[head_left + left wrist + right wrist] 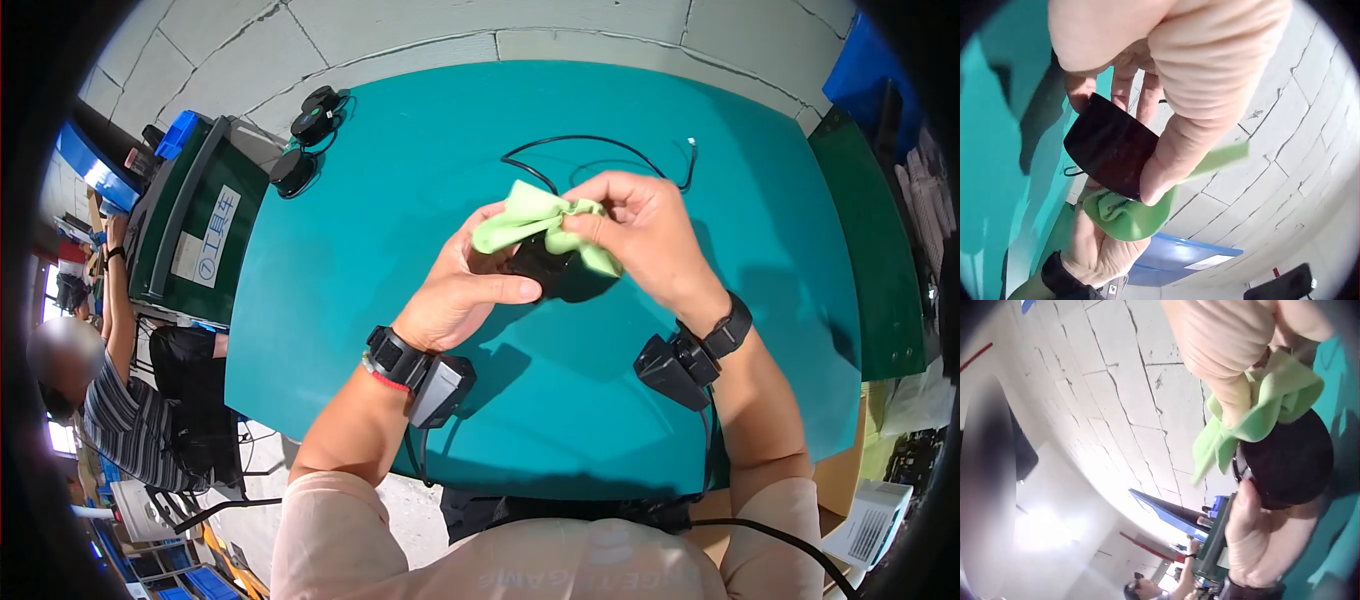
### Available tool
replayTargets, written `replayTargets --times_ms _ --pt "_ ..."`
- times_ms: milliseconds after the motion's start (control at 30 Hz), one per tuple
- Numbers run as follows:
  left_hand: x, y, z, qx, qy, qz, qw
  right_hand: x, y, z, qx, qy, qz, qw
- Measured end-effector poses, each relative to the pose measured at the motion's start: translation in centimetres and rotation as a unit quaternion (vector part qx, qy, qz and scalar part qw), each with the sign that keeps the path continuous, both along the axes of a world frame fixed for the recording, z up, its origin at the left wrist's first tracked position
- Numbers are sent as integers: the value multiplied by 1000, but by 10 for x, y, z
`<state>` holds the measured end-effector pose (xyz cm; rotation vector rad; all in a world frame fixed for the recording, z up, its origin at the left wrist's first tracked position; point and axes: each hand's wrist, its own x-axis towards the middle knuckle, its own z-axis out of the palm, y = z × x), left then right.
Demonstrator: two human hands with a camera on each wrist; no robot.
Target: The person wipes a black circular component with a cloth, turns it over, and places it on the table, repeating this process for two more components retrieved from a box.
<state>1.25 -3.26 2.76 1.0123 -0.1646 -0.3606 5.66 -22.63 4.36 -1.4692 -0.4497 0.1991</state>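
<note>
A round black object (543,262) (1112,145) (1288,459) is held above the green table by my left hand (450,300) (1204,69), the thumb on its edge and the fingers round its far side. My right hand (655,240) (1229,344) pinches a light green cloth (530,215) (1132,219) (1266,403) between thumb and fingers. The cloth lies bunched against the black object's upper side and covers part of it. A black cable (590,138) runs behind the hands and ends in a small white connector.
Several black round devices (312,125) with cables lie at the table's (400,130) back left corner. A dark green tool cart (180,215) stands left, with a seated person (130,400) near it. Blue bins and a cardboard box (838,480) are at the right.
</note>
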Motion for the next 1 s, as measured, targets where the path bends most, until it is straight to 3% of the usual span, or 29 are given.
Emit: replayTargets --times_ms 100,133,167,233,300,333,400,433,500,567,633,700,733,800,833,900,933,1000 --pt "4 2 -7 -37 -12 -47 998 12 -20 4 -102 -51 -66 991" --pt "2 4 -6 -91 27 -67 993 14 -30 12 -235 -179 -132 946" --pt "-1 5 -6 -146 67 -85 983 17 -41 20 -360 -299 -191 863" --pt "-2 5 -7 -134 71 -79 985 23 -67 32 -432 -339 -274 789" --pt "1 2 -4 -126 114 -87 982 34 -102 35 -494 -306 -351 734" --pt "3 3 -8 -116 81 -103 985 37 -116 36 -498 -308 -351 731" --pt "2 1 -4 -94 61 -103 988 42 -141 34 -570 -212 -438 662" --pt "2 1 -2 -67 44 -101 992 44 -152 28 -570 -213 -439 661" --pt "2 1 -3 -47 41 -88 994 50 -165 14 -627 -199 -457 599" --pt "2 0 -3 -26 39 -77 996 51 -161 11 -630 -209 -422 617" --pt "1 -3 -2 -14 48 -66 997 51 -144 11 -542 -307 -339 705" --pt "1 -2 -7 -3 31 -65 997 51 -118 4 -432 -378 -176 799" --pt "1 -2 -8 10 15 -63 998 52 -111 -6 -431 -379 -176 799" --pt "1 -2 -6 1 13 -60 998 52 -94 -24 -526 -424 -187 713" --pt "1 -2 -5 -10 11 -58 998 52 -93 -24 -522 -425 -185 716" --pt "3 -1 -5 -46 27 -61 997 46 -87 -2 -538 -245 -151 793" --pt "3 0 -6 -87 43 -70 993 42 -82 8 -537 -248 -145 793" --pt "4 0 -7 -80 64 -63 993 31 -73 30 -304 -110 -87 942"
